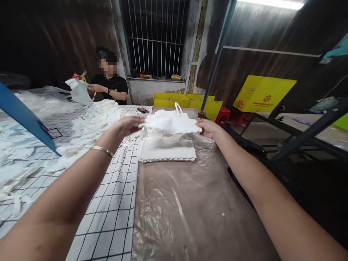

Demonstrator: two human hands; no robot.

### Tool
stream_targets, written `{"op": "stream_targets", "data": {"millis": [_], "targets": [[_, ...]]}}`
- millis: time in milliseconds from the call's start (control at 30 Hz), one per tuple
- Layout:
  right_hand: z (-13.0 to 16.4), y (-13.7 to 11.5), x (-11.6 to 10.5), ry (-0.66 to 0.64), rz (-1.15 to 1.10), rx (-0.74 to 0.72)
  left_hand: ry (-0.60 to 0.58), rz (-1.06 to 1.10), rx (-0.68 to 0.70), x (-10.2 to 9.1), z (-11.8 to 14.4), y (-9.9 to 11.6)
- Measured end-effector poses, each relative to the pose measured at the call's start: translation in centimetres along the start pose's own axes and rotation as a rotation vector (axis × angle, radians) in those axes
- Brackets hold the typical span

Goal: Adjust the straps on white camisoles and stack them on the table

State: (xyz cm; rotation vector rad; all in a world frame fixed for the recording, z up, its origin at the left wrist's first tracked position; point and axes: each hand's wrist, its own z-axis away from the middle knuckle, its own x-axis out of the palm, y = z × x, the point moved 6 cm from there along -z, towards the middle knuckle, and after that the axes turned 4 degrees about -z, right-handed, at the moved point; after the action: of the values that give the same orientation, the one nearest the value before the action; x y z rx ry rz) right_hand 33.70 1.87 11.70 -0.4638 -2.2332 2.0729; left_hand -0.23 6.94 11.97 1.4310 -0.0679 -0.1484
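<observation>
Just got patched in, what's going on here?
The left hand and right hand hold a white cloth piece by opposite sides, above a neat white stack. The stack lies on a brown surface with clear plastic over it. To the left, a loose white heap lies on a checked cloth. Beyond it, a co-worker handles another white piece.

From my remote station, I had the left arm (67,192) and the right arm (258,181) extended forward, both bare, converging from the lower corners of my view. The left hand (128,125) was turned inward, back upward, fingers bent in a grip. The right hand (209,129) faced it at nearly equal height, thumb and fingers pinched.
</observation>
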Motion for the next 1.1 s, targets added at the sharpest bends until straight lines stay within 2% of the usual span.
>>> {"op": "stream_targets", "data": {"millis": [133,200,267,367,467,500,567,633,667,733,767,867,967,1033,1100], "targets": [[1.7,8.4,1.7,-0.041,0.140,0.305,0.009,-0.116,-0.198,0.6,-0.4,-9.1],[2.7,10.6,1.6,-0.048,0.199,0.364,0.002,-0.145,-0.242,0.7,-0.3,-11.9],[3.3,11.6,1.1,-0.042,0.255,0.366,-0.019,-0.175,-0.237,0.6,-0.3,-13.0],[3.8,11.9,0.2,-0.024,0.349,0.320,-0.045,-0.299,-0.193,0.3,-0.3,-12.9],[4.4,12.1,0.1,0.002,0.448,0.250,-0.023,-0.577,-0.125,0.2,-0.1,-12.4],[4.6,11.9,0.3,0.026,0.512,0.169,-0.010,-0.660,-0.099,0.3,0.0,-12.3],[4.9,11.3,1.3,0.058,0.726,-0.105,0.011,-0.750,-0.057,0.6,-0.1,-12.3],[5.5,11.5,3.2,0.007,0.992,-0.379,0.053,-0.761,-0.039,0.3,-0.5,-12.6],[5.7,12.2,4.1,-0.051,1.102,-0.453,0.092,-0.768,-0.034,-0.1,-1.0,-12.7],[5.9,14.2,5.2,-0.146,1.217,-0.468,0.222,-0.788,-0.026,-1.9,-2.0,-12.5],[6.0,14.9,5.3,-0.144,1.233,-0.467,0.309,-0.802,-0.023,-3.2,-2.5,-12.3],[7.4,15.2,4.7,-0.022,1.173,-0.569,0.595,-0.848,-0.010,-7.5,-3.6,-10.8],[10.7,13.6,4.5,0.055,1.052,-0.757,0.818,-0.869,0.019,-11.0,-4.5,-8.7],[13.4,12.4,4.7,0.058,0.996,-0.848,0.835,-0.903,0.094,-11.8,-5.7,-7.4],[15.9,11.4,5.2,0.048,0.971,-0.900,0.757,-0.885,0.160,-11.7,-7.4,-6.5]]}}
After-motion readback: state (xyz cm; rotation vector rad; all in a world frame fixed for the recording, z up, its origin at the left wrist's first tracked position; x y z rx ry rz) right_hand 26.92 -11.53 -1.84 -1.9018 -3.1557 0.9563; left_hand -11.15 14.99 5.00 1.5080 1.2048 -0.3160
